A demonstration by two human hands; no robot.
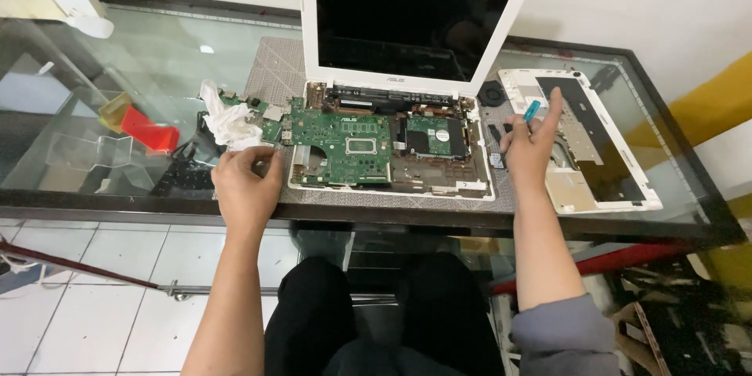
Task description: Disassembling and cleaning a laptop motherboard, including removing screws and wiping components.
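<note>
An opened white laptop [415, 23] stands on a glass table, its base [392, 188] uncovered and showing a green motherboard [341, 145]. My left hand [247, 184] rests at the base's left front corner, fingers curled against the edge. To the right of the base, my right hand [531, 145] holds a screwdriver with a blue handle [531, 110], index finger stretched toward the removed white keyboard cover [583, 141] lying upside down.
A crumpled white cloth [229, 121] lies left of the motherboard. A red and yellow object [141, 125] and a clear stand [86, 153] sit at the table's left. A small round fan [492, 92] lies beside the screen hinge. The dark table frame [392, 219] runs along the front.
</note>
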